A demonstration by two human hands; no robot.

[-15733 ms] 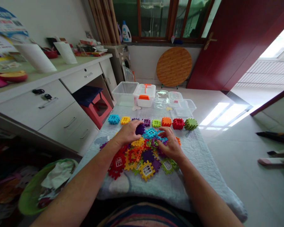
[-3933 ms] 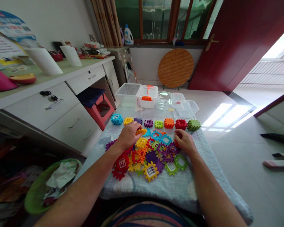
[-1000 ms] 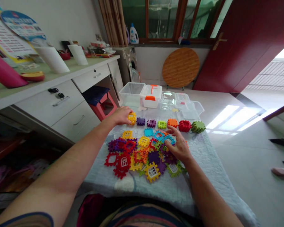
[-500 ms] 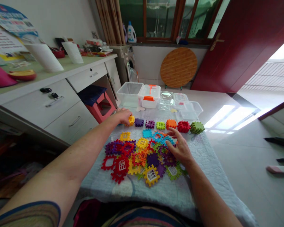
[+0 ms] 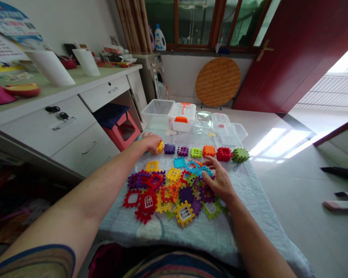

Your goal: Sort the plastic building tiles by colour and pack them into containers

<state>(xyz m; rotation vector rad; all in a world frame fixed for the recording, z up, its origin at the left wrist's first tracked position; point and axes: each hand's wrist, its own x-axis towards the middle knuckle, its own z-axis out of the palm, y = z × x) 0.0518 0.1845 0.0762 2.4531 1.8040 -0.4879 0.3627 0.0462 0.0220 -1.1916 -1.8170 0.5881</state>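
While L hand (image 5: 151, 142) cups yellow stack (image 5: 160, 146), R hand (image 5: 220, 182) splays fingers (image 5: 216, 163) over pcs (image 5: 186, 194).

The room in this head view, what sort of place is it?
Most likely a room in a home: there's what looks like a washing machine, a pinkish-red stool with a dark top, and a round wooden tabletop stood on edge.
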